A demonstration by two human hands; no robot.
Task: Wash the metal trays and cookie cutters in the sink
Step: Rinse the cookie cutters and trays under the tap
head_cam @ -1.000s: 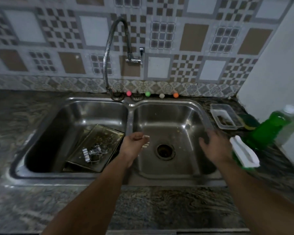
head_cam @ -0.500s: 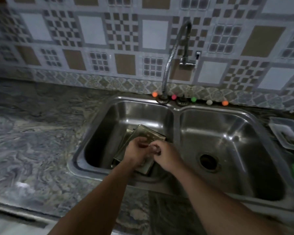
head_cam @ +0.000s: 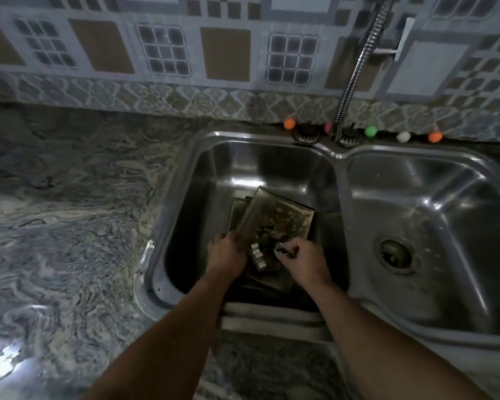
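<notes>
Inside sink's left basin (head_cam: 214, 180), both hands' grips: left hand (head_cam: 228, 254) on tray edge (head_cam: 244, 223), right hand (head_cam: 305, 259) pinching cutter (head_cam: 282, 249).

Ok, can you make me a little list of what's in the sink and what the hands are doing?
left basin: stacked metal trays, top one speckled with crumbs
on top tray: cookie cutters
left hand: grips the top tray's edge
right hand: fingers pinch a small dark cutter
right basin: only the drain shows
faucet: no water visible
</notes>
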